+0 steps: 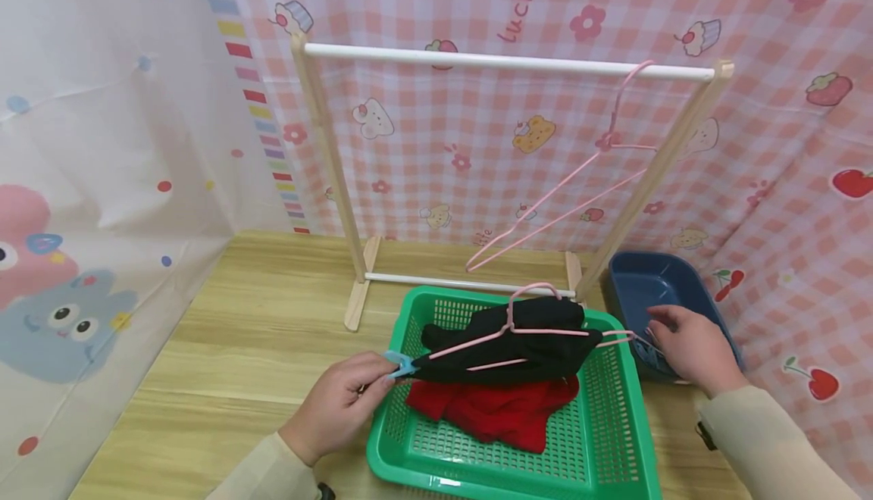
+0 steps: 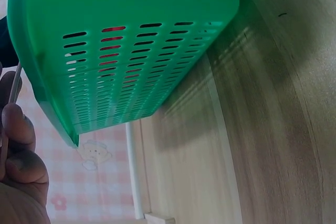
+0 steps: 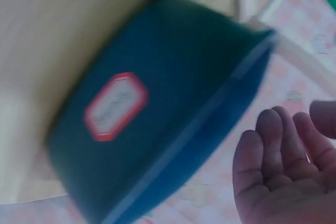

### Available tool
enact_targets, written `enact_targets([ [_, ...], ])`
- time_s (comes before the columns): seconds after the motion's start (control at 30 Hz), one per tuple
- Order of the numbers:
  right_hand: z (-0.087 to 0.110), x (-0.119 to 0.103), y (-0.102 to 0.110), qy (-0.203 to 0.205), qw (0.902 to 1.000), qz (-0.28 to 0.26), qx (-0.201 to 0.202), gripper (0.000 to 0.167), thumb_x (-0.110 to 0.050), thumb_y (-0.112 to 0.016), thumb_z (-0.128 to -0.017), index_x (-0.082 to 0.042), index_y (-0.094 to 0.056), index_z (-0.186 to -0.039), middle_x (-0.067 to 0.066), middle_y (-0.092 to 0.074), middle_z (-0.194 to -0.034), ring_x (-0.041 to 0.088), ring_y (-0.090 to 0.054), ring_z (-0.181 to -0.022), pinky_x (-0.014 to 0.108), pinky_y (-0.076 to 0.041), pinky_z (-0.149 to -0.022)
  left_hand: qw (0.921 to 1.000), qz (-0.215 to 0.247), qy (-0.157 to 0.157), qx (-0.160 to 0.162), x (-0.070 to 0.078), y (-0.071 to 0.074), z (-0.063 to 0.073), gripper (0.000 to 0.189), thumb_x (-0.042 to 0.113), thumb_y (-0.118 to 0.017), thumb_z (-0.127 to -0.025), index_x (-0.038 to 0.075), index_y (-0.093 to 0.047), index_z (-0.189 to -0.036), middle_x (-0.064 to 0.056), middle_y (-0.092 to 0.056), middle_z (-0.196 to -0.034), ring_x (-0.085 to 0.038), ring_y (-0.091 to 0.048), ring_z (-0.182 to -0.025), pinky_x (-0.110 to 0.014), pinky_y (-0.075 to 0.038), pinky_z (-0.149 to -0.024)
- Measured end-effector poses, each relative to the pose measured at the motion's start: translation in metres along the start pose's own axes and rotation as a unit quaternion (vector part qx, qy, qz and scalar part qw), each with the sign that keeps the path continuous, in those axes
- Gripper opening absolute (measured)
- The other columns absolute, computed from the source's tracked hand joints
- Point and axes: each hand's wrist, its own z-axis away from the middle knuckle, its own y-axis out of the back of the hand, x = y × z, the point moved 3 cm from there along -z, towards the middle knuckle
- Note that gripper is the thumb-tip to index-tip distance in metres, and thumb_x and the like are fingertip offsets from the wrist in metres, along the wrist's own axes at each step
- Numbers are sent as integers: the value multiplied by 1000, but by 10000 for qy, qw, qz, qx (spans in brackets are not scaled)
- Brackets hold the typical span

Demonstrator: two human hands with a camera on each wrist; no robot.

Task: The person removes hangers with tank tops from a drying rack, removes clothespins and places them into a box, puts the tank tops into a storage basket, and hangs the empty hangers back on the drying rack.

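My left hand pinches a light blue clothespin at the left end of a pink hanger. A black garment hangs on that hanger, bunched over the basket. Beneath it, a red garment lies in the green basket. My right hand is over the dark blue bin, fingers slightly bent, with nothing seen in it in the right wrist view. Some small things in the bin, near the hanger's right end, are too unclear to name.
Behind the basket stands a rack with wooden posts and a white top rail. A second pink hanger hangs from the rail's right part. The bin carries a red-edged label. Patterned cloth surrounds the wooden tabletop.
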Motion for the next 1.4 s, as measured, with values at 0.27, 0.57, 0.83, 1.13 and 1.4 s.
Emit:
enact_targets([
  [0.27, 17, -48, 17, 485, 9910, -594, 1097, 35, -30, -51, -112, -7, -70, -129, 20, -75, -115, 3, -56, -65, 28, -44, -57, 9999, -113, -2, 28, 0, 1, -2, 20, 11, -63, -105, 19, -80, -110, 11, -76, -108, -6, -70, -103, -34, -60, -92],
  [0.57, 36, -99, 21, 1336, 9708, -1198, 1594, 21, -19, -60, -108, -9, -76, -118, 13, -79, -110, -24, -51, -92, 5, -43, -77, 9999, -146, 25, 22, 1, -1, -2, 19, 11, -63, -105, 20, -80, -108, 12, -76, -108, -5, -69, -102, -33, -60, -91],
  [0.83, 53, -136, 20, 2160, 9520, -1348, 1697, 15, -8, -68, -101, -11, -77, -112, 1, -77, -104, -11, -58, -93, 11, -45, -78, 9998, -204, 12, 84, 2, -1, -3, 19, 11, -64, -104, 19, -80, -109, 11, -76, -107, -5, -70, -101, -33, -60, -90],
  [1.13, 67, -162, 15, 2980, 9268, -1365, 1833, 28, 6, -77, -88, -19, -77, -102, -5, -76, -105, -1, -64, -102, 8, -45, -89, 9996, -245, 116, 67, 1, -2, -5, 17, 13, -64, -105, 16, -81, -110, 12, -76, -107, -4, -69, -100, -33, -60, -89],
  [1.4, 72, -178, 6, 3574, 9070, -1400, 1735, 35, 7, -81, -83, -23, -75, -100, -4, -75, -103, 9, -66, -97, 14, -46, -89, 9995, -214, 195, 95, 2, -3, -7, 18, 13, -66, -104, 21, -81, -109, 12, -74, -103, -2, -66, -93, -30, -58, -85],
])
